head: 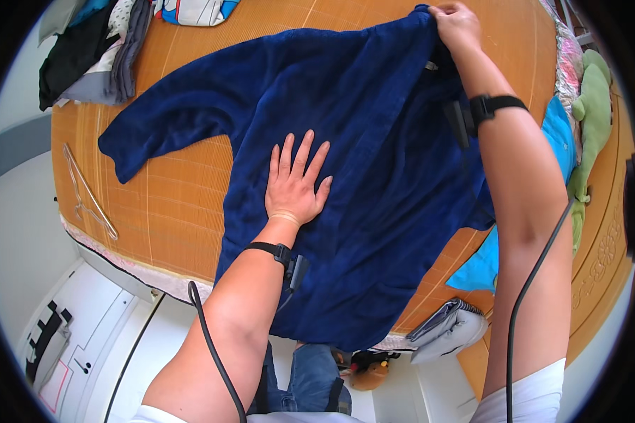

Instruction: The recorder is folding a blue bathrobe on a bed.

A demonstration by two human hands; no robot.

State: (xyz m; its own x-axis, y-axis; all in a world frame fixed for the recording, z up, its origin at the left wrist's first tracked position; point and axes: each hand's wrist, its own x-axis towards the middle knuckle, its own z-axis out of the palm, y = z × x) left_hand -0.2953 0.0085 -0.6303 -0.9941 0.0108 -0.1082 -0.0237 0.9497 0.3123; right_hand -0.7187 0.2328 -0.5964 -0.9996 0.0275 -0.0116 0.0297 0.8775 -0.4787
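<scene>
A dark blue fleece garment point(317, 106) lies spread over a bamboo mat point(174, 190) on a bed, one sleeve stretched to the left. My left hand point(293, 182) rests flat on its front, palm down with the fingers apart. At the top right, my right hand point(456, 26) pinches the garment's collar edge between thumb and fingers. A small label point(431, 66) shows inside the neck opening. The garment's lower hem hangs over the near edge of the bed. My right forearm hides part of the garment's right side.
A wire clothes hanger point(90, 195) lies at the left. Folded clothes point(92, 58) are stacked at the far left, and a colourful printed cloth point(196, 10) lies at the top. On the right are a bright blue cloth point(476, 264), a green plush toy point(592, 111) and a folded grey item point(450, 328).
</scene>
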